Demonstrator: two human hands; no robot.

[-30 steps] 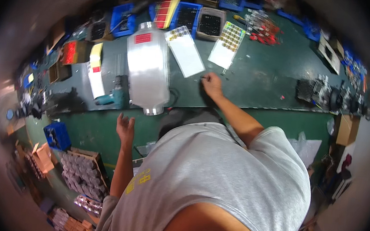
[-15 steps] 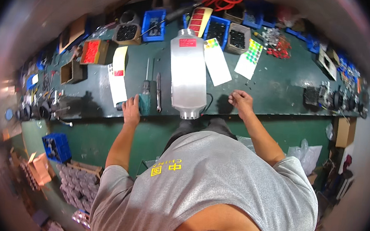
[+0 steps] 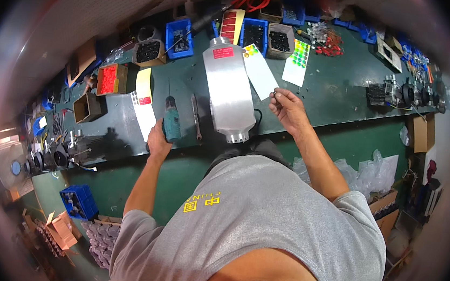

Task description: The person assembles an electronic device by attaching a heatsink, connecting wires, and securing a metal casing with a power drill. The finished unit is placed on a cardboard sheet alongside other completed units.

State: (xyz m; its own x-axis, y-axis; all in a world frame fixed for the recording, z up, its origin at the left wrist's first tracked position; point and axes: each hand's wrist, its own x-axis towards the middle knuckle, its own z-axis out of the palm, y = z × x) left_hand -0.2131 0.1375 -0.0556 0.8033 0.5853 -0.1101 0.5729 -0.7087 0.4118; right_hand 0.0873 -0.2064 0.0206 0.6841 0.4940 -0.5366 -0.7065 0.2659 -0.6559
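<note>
My left hand (image 3: 158,140) is wrapped around the handle of a teal power screwdriver (image 3: 172,123), whose long thin bit points away from me. To the right of it a silver metal housing (image 3: 229,89) lies lengthwise on the green workbench (image 3: 338,92), a red label on its far end. My right hand (image 3: 289,112) hovers right of the housing's near half with thumb and fingertips pinched together. A tiny dark thing seems to be at the fingertips, too small to name. A wrench-like metal tool (image 3: 197,117) rests between the screwdriver and the housing.
Beyond the housing stand blue bins (image 3: 179,37) and a carton of black parts (image 3: 281,41). Sticker sheets (image 3: 296,63) lie right of the housing, another sheet (image 3: 142,113) at the left. An orange-red box (image 3: 113,79) is far left; metal assemblies (image 3: 403,92) line the right end.
My left hand has taken hold of the screwdriver, now lifted and tilted. My right hand has moved away from me and slightly left, its fingertips pinched. The view has turned slightly.
</note>
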